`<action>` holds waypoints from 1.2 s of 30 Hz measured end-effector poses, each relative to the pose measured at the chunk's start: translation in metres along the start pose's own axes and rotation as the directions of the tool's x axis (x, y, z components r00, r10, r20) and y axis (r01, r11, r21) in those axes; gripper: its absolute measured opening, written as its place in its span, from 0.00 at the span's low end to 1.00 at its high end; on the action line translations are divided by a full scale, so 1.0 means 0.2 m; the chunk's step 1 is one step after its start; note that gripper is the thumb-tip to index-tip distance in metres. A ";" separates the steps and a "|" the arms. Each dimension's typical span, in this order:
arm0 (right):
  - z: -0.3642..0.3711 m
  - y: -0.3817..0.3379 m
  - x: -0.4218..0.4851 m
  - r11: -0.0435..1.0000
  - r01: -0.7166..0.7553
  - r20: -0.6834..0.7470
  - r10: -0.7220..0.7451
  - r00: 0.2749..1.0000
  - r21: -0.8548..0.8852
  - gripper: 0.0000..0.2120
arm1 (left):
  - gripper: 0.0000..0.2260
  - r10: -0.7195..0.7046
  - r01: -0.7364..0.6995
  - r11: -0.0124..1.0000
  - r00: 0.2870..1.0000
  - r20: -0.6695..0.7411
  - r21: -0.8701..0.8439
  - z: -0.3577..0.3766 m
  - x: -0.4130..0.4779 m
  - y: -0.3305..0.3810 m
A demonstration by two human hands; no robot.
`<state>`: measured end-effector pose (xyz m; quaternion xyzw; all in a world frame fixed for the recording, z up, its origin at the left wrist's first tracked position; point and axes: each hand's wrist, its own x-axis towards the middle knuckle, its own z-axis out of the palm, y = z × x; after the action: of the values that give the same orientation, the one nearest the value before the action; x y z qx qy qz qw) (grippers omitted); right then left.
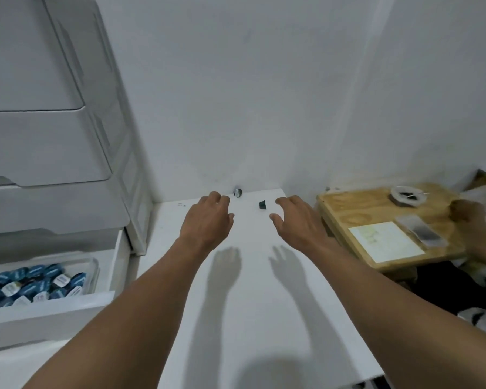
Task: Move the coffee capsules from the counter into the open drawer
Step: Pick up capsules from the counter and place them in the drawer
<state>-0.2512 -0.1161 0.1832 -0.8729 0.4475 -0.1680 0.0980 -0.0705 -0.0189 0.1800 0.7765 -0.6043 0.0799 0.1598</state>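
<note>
A: Left hand [208,217] and right hand [295,220] hover apart, empty, near capsule [262,204] between them on the counter [264,318], far capsule [238,192] by the wall [264,108].
B: Drawer [48,307] lower left looks well stocked; two left, it seems.

Two capsules are lying at the back of the tabletop [250,304], with a drawer unit [54,136] standing on its left.

The rear capsule [237,192] is sitting just before the wall [264,94]. The front capsule [262,204] is lying near it, to its right and slightly closer. The left hand [208,217] is hanging over the tabletop left of both, and the right hand [298,223] is hanging right of them. At the bottom of the unit the open drawer [48,307] is jutting forward, with a bin [94,265] of stored capsules [34,284] resting in it. Right of the tabletop a small stand [376,209] is carrying a sheet [385,242] in front, a dish [404,196] behind, and a flat pouch [421,231] between them.
</note>
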 end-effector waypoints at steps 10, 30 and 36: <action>0.34 0.21 0.62 0.998 -0.055 0.082 0.052 0.995 0.043 0.16 | 0.16 -0.018 0.024 0.999 0.993 0.114 -0.045 0.48 0.60 -0.14; 1.16 0.67 1.42 0.993 -0.096 0.323 0.071 0.944 0.062 0.21 | 0.16 -0.125 0.168 0.976 0.954 0.272 -0.140 1.44 1.38 -0.39; 1.30 0.75 1.51 0.988 -0.109 0.335 0.068 0.940 0.107 0.16 | 0.11 -0.144 0.194 0.965 0.954 0.264 -0.175 1.63 1.51 -0.43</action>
<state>-0.0997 -0.4442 -0.0435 -0.8599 0.4522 -0.0421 0.2330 0.0668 -0.3887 -0.0428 0.8094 -0.5557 -0.0928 0.1656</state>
